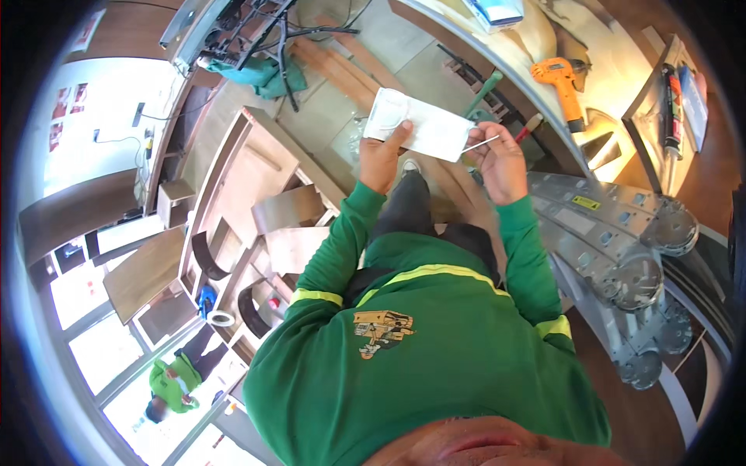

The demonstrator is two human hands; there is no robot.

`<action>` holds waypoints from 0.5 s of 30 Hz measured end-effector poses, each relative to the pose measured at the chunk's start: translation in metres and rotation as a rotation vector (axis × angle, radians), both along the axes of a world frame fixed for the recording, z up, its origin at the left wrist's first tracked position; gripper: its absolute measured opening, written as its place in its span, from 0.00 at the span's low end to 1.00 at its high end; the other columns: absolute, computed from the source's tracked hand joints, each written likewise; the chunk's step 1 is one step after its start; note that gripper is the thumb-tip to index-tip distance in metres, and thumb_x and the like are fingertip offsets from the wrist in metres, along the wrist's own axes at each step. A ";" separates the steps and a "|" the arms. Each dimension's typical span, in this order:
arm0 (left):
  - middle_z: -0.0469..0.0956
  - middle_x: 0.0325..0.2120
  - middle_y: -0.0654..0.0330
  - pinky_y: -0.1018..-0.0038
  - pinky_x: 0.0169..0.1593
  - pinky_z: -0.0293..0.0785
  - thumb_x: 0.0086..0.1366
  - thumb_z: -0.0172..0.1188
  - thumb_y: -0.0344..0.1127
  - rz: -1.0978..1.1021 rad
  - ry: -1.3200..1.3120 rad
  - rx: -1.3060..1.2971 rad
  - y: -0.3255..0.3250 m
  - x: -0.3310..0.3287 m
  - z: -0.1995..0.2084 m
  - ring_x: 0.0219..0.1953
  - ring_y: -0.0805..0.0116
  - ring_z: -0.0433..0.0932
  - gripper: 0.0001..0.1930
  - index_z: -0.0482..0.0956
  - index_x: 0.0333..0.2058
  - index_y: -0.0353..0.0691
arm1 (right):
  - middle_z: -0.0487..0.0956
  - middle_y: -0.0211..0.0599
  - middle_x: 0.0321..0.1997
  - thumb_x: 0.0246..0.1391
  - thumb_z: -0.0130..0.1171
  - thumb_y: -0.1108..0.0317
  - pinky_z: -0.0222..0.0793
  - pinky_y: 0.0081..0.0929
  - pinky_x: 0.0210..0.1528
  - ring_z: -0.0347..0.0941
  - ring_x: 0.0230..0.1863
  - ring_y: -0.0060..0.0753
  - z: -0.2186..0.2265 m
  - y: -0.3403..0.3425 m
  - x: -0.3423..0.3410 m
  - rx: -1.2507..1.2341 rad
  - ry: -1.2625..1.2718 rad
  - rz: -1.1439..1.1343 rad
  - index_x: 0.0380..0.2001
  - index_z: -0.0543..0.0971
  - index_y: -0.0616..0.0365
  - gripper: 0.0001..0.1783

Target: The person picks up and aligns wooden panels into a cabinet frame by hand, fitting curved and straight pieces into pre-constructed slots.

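My left hand (pixel 381 159) grips the left end of a flat white rectangular piece (pixel 427 128), thumb on top. The piece is held out in front of me, above the floor, and a rounded outline shows on its left part. What exactly it is I cannot make out. At its right end my right hand (pixel 501 167) is closed, the fingers pinching a thin pale rod (pixel 483 143). The rod lies across the fingers close to the piece's edge; whether the two touch I cannot tell.
A folded metal ladder (pixel 598 225) stands close to my right. On the lit surface beyond lies an orange cordless drill (pixel 559 85). Wooden cabinet frames (pixel 256 163) fill the left, planks (pixel 342 66) the floor ahead. A person in bright green (pixel 172 382) is at lower left.
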State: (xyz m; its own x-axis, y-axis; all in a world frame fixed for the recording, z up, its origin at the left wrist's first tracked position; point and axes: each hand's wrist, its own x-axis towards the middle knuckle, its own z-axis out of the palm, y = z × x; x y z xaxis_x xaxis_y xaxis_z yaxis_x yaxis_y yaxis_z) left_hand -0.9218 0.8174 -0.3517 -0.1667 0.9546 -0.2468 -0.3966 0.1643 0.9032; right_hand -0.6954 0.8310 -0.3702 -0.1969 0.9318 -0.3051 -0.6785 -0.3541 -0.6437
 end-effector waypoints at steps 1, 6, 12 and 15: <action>0.81 0.49 0.59 0.66 0.52 0.81 0.70 0.62 0.29 0.020 -0.004 0.009 -0.006 -0.001 -0.003 0.50 0.65 0.82 0.19 0.74 0.57 0.37 | 0.82 0.32 0.43 0.72 0.51 0.63 0.73 0.34 0.53 0.77 0.47 0.28 0.005 0.001 0.003 -0.024 0.013 0.023 0.46 0.78 0.54 0.10; 0.79 0.53 0.60 0.66 0.55 0.79 0.73 0.58 0.32 0.055 -0.334 0.029 -0.007 -0.029 -0.003 0.52 0.62 0.81 0.19 0.71 0.60 0.38 | 0.82 0.35 0.46 0.70 0.53 0.58 0.72 0.40 0.56 0.78 0.50 0.34 0.020 -0.004 -0.012 0.091 0.230 0.150 0.44 0.77 0.54 0.12; 0.75 0.38 0.60 0.72 0.35 0.75 0.76 0.50 0.34 -0.216 -1.591 0.085 0.009 -0.081 -0.039 0.32 0.70 0.74 0.16 0.68 0.59 0.35 | 0.81 0.41 0.37 0.62 0.57 0.65 0.71 0.36 0.49 0.78 0.40 0.47 0.148 -0.003 -0.117 1.016 -0.747 0.992 0.39 0.79 0.59 0.09; 0.70 0.34 0.59 0.73 0.32 0.71 0.77 0.49 0.36 -0.344 -1.857 0.197 0.022 -0.086 -0.030 0.28 0.70 0.70 0.19 0.67 0.59 0.30 | 0.80 0.38 0.35 0.59 0.59 0.64 0.67 0.43 0.49 0.75 0.46 0.45 0.141 -0.020 -0.198 1.335 -0.750 1.023 0.34 0.78 0.56 0.08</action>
State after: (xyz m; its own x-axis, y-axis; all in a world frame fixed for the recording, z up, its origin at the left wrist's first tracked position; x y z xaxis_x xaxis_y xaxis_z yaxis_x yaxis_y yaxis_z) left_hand -1.0073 0.8390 -0.3819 0.3217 0.9171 0.2355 -0.7305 0.3986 -0.5546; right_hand -0.8932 0.8105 -0.2292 -0.9619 0.2154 0.1685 -0.0247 0.5452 -0.8380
